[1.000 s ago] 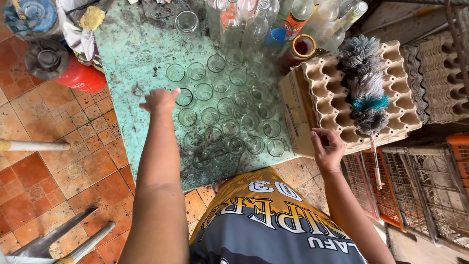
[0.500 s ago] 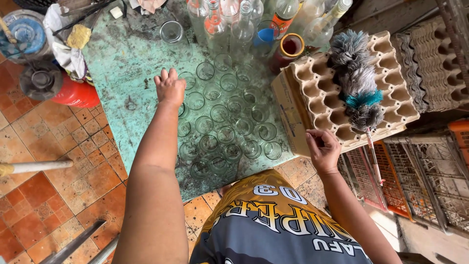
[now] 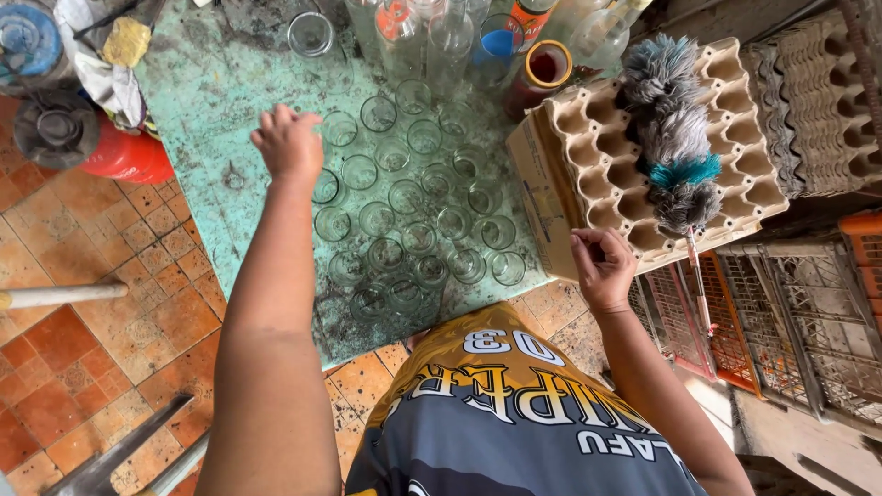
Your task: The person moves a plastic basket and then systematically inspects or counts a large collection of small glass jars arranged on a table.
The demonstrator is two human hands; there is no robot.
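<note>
A: Since a second ago my left hand (image 3: pixel 288 142) has gone further out over the counter (image 3: pixel 207 92), from the near rows of glasses to the far left edge of the cluster. Right hand (image 3: pixel 602 266) has hardly shifted.

B: State of the hands?

A: Left: fingers loosely curled, palm down, holding nothing, hovering just above the small clear glasses (image 3: pixel 404 216). Right: fingers folded in a loose fist at the near corner of the egg tray (image 3: pixel 597 174). Can't tell whether it pinches anything.

B: Step?

A: I'd judge it's the reach phase, hand closing on a glass at the left of the rows, nearest one just beside the wrist (image 3: pixel 325 186). Next move would need a top-down pinch on a single rim without knocking the neighbours; they stand nearly touching.

B: How do the glasses look?

A: Small, clear, upright, mouths up, empty as far as I can see. Rough rows in the middle of the worn green counter, one bigger glass (image 3: pixel 310 35) apart at the far side. Bottles (image 3: pixel 432 32) behind them, a feather duster (image 3: pixel 675 129) lying on the tray.
</note>
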